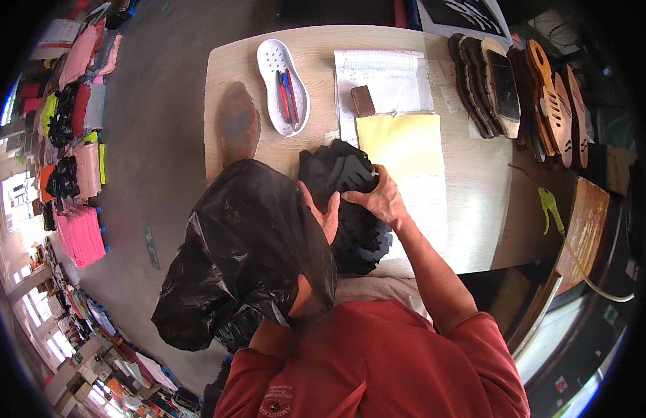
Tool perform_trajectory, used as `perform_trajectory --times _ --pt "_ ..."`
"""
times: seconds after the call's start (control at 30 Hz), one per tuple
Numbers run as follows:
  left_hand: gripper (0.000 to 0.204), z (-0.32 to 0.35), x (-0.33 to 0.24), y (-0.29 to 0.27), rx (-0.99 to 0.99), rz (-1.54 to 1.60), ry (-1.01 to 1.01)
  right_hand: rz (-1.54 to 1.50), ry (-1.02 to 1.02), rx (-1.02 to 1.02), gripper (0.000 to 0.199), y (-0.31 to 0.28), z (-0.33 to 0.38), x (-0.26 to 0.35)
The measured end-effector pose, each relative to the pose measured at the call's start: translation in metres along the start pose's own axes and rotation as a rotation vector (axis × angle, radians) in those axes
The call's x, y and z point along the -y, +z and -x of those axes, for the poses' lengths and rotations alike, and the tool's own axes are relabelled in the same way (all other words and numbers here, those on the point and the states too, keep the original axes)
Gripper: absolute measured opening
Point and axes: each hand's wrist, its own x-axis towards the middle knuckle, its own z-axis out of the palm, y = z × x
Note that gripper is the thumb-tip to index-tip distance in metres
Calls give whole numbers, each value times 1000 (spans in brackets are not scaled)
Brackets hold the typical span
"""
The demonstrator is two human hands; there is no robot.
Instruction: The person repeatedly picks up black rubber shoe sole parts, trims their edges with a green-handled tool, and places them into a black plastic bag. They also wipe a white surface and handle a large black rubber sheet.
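Observation:
A bundle of black cut pieces with jagged, toothed edges [354,240] is at the table's near edge, in front of my body. My right hand [383,198] grips its right side, thumb across the top and fingers round the far edge. My left hand [324,216] holds the left side, its thumb close to the right thumb. A large crumpled black plastic bag [246,237] lies against my left hand and covers most of that forearm. It also hides part of the bundle's left edge, and I cannot tell whether the bag is around any pieces.
On the pale table [476,209] are a brown sole-shaped piece [238,125], a white sole [270,66] holding pens, yellow paper [399,143], a notebook [378,63] and a small brown block [362,102]. Several soles [469,87] and a phone [504,87] lie right; a yellow-green air gun [549,207] hangs beyond.

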Motion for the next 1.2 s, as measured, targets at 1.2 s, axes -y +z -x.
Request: perform_trajectory --times 1.2 --pt "64 -16 -4 -98 565 574 -135 -145 -175 314 102 -5 20 -23"
